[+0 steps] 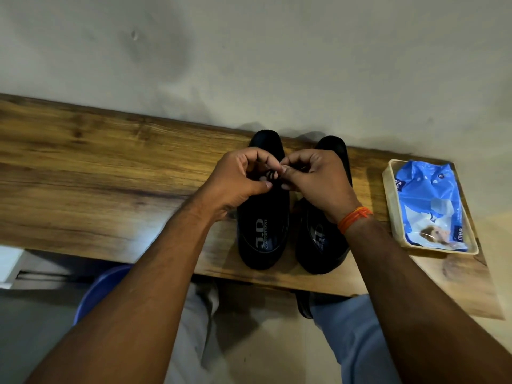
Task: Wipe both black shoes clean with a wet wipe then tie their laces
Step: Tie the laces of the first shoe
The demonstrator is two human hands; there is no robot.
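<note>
Left hand (240, 180) and right hand (313, 180) both pinch the thin black lace (271, 175) over the left glossy black shoe (263, 228) on the brown wooden surface (110, 173).

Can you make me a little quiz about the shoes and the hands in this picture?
1. True or false: both hands, the left hand and the right hand, pinch the black lace over the left shoe.
2. Where does the blue wipes pack lie? A) on the floor B) in the pale tray on the wooden shelf C) inside a shoe
3. Fill in: the right shoe stands ______ the left shoe, toes toward the wall.

Key: 1 true. 2 B. 3 beside.
</note>
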